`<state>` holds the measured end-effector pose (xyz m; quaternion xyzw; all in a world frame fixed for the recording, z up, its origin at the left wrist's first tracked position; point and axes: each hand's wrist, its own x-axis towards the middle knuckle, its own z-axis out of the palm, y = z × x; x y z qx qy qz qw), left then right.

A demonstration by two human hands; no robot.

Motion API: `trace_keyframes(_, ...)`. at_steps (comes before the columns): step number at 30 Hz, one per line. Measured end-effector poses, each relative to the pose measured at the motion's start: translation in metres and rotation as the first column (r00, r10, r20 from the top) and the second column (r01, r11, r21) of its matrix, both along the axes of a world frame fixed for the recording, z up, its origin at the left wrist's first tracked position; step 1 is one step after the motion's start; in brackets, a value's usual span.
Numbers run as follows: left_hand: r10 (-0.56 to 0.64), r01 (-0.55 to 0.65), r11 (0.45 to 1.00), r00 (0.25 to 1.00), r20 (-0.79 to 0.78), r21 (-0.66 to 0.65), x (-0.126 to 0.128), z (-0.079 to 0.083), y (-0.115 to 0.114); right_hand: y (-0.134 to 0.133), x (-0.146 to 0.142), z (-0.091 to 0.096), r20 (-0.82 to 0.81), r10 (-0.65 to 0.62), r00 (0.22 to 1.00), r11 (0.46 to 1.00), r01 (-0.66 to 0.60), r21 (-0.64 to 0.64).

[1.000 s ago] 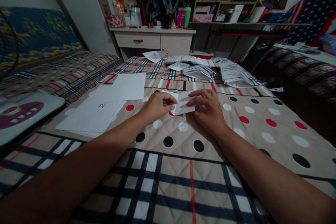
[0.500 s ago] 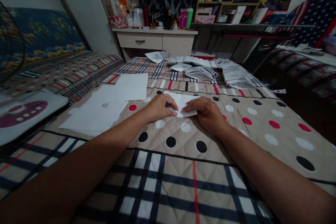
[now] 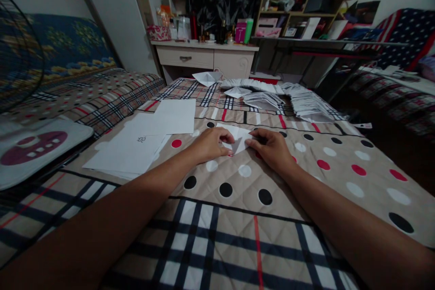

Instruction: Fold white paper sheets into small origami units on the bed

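Note:
A small folded sheet of white paper [image 3: 240,141] lies on the patterned bedspread between my hands, its right part lifted at a fold. My left hand [image 3: 215,144] grips its left side, fingers curled over the top and thumb near the front edge. On the other side, my right hand [image 3: 270,145] pinches the raised right edge between thumb and fingers. To the left of my left hand lie loose white sheets [image 3: 118,149], overlapping one another, one with a small dark mark.
Rows of folded paper pieces [image 3: 307,102] stand packed at the far side of the bed, with a few single folded pieces [image 3: 206,78] beside them. A white board with a purple print [image 3: 37,147] lies at left. A white dresser [image 3: 200,56] stands beyond.
My right hand has gone from lying flat over the paper to pinching its right edge, which is now raised. My left hand stays at the left side. The view has shifted slightly.

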<state>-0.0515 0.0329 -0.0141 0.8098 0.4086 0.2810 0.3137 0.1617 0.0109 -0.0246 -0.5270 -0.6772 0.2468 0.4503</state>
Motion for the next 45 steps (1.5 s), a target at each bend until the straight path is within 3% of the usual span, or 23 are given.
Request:
trace_keyframes(4,0.014,-0.014,1.000,0.999,0.036,-0.013,0.000,0.002,-0.004,0.007,-0.003,0.001,0.096,-0.037,0.995,0.999,0.041,-0.033)
trace_keyframes(9,-0.066,0.066,0.998,0.998,-0.009,-0.019,-0.004,0.012,-0.006,0.011,-0.002,-0.001,0.095,-0.034,0.995,0.999,0.035,-0.016)
trace_keyframes(14,-0.091,0.091,0.995,0.996,0.003,-0.028,-0.008,0.014,-0.003,0.014,0.000,-0.003,0.228,-0.030,0.973,0.999,0.024,0.031)
trace_keyframes(20,-0.183,0.193,0.980,0.971,-0.151,0.051,-0.012,0.015,-0.002,0.015,-0.001,-0.004,0.293,-0.013,0.956,0.998,-0.008,0.069)
trace_keyframes(27,-0.202,0.207,0.978,0.968,-0.149,0.022,-0.014,0.018,-0.001,0.013,-0.001,-0.004,0.212,-0.029,0.977,1.000,0.028,0.004)
trace_keyframes(29,-0.187,0.184,0.982,0.978,-0.089,-0.047,-0.013,0.017,-0.001,0.013,-0.001,-0.005,0.154,-0.029,0.988,0.999,0.034,-0.033)
trace_keyframes(32,-0.073,0.074,0.978,0.997,0.013,-0.196,-0.010,0.014,0.001,0.013,-0.002,-0.004,-0.001,-0.014,1.000,0.996,0.013,-0.089)
trace_keyframes(34,-0.045,0.053,0.973,0.998,0.039,-0.224,-0.010,0.013,0.002,0.012,-0.003,-0.002,-0.103,0.005,0.995,0.992,-0.017,-0.122)
trace_keyframes(38,-0.225,0.219,0.969,0.974,-0.039,-0.115,-0.014,0.014,0.003,0.008,-0.004,0.003,-0.142,0.030,0.989,0.986,-0.053,-0.158)
trace_keyframes(45,-0.399,0.390,0.915,0.913,-0.091,-0.100,-0.023,0.017,0.008,0.009,-0.005,0.004,-0.057,0.023,0.998,0.983,-0.033,-0.180)
